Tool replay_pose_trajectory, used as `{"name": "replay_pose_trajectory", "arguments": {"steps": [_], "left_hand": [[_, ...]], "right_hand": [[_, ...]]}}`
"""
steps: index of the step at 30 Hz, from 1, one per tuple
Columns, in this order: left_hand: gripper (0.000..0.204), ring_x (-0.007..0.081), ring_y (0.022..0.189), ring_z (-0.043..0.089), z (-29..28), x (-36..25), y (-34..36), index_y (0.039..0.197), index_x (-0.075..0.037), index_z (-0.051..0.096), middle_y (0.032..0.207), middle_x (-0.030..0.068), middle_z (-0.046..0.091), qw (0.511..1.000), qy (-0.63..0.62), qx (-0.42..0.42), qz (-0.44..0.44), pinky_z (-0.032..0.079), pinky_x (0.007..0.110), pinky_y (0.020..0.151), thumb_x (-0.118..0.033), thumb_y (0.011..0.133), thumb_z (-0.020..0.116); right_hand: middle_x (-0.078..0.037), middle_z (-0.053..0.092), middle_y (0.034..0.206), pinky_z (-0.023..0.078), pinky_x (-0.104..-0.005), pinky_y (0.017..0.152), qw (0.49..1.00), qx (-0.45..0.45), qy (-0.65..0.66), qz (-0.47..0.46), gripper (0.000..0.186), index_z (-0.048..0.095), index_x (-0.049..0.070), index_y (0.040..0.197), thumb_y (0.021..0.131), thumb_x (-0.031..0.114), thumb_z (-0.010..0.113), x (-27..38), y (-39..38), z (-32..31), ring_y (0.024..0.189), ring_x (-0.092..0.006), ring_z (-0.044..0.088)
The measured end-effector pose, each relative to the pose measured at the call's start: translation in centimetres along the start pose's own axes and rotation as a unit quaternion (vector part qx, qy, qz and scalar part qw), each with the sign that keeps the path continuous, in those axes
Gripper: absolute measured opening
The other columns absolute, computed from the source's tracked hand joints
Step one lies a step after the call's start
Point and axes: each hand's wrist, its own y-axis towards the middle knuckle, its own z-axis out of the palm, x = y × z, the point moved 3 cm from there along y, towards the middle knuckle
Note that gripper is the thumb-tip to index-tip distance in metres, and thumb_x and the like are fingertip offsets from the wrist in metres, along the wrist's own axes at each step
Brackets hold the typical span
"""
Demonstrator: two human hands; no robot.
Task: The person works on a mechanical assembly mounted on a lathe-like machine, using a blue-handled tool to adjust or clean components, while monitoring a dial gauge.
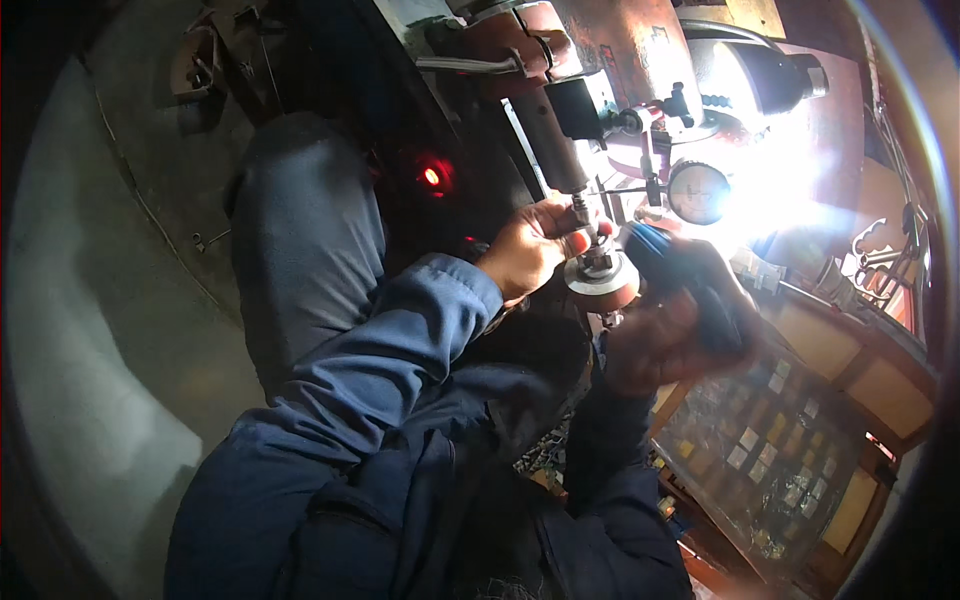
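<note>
Head view: spindle (563,163) long axis slants steeply down-R, disc (603,287) at btm.

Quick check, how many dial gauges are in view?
1: a round-faced dial gauge, right of the metal cylinder and above the blurred right hand. Glare from the lamp may hide others.

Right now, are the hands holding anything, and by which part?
The left hand seems to pinch the rod near its lower end; the right hand seems to hold something blue, but blur hides which part.
</note>
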Motion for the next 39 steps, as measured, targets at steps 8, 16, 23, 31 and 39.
{"name": "replay_pose_trajectory", "arguments": {"steps": [8, 16, 23, 31, 39], "left_hand": [[0.022, 0.0164, 0.103, 0.062, 0.4, -0.4, -0.2, 0.112, -0.004, 0.061, 0.112, 0.0071, 0.066, 1.0, -0.012, 0.022, -0.014, 0.049, 0.028, 0.09, 0.004, 0.092, 0.058], [0.013, 0.0137, 0.095, 0.067, 0.8, -1.4, 0.4, 0.106, -0.011, 0.067, 0.101, 0.0052, 0.07, 0.994, 0.057, -0.084, 0.03, 0.052, 0.025, 0.079, -0.01, 0.094, 0.062], [0.014, 0.017, 0.092, 0.068, 1.1, -1.5, 0.2, 0.107, -0.004, 0.066, 0.102, 0.0084, 0.07, 0.997, 0.013, -0.066, 0.027, 0.058, 0.029, 0.078, -0.005, 0.095, 0.059], [0.017, 0.0171, 0.084, 0.065, -1.3, -1.3, 0.0, 0.108, -0.007, 0.064, 0.1, 0.0068, 0.066, 0.992, 0.01, -0.115, 0.056, 0.056, 0.036, 0.087, -0.001, 0.096, 0.054], [0.007, 0.0114, 0.078, 0.054, -2.0, -0.6, 0.6, 0.093, -0.01, 0.06, 0.092, 0.0054, 0.06, 0.997, -0.036, -0.029, 0.065, 0.051, 0.03, 0.079, -0.004, 0.095, 0.057]], "right_hand": [[-0.018, 0.064, 0.093, 0.055, -0.0375, 0.072, 0.982, -0.182, 0.025, 0.034, 0.052, 0.034, 0.005, 0.129, 0.092, 0.029, 0.061, 0.4, -1.1, -3.2, 0.08, -0.0245, 0.064], [-0.007, 0.054, 0.077, 0.048, -0.028, 0.056, 0.94, -0.211, 0.019, 0.267, 0.027, 0.053, 0.005, 0.113, 0.089, 0.016, 0.056, -1.6, -12.0, -20.7, 0.066, -0.0162, 0.054], [-0.009, 0.065, 0.098, 0.051, -0.0331, 0.072, 0.871, -0.016, -0.158, 0.465, 0.038, 0.057, -0.001, 0.12, 0.082, 0.006, 0.06, -10.7, -31.7, -30.7, 0.08, -0.0172, 0.06], [-0.014, 0.067, 0.102, 0.047, -0.0372, 0.085, 0.878, -0.07, -0.269, 0.39, 0.045, 0.059, -0.003, 0.116, 0.082, 0.024, 0.069, -11.0, -31.4, -25.6, 0.096, -0.0238, 0.063], [-0.012, 0.066, 0.102, 0.049, -0.0371, 0.084, 0.881, -0.108, -0.136, 0.44, 0.039, 0.06, -0.002, 0.116, 0.087, 0.025, 0.067, -13.3, -33.5, -25.8, 0.094, -0.024, 0.063]]}}
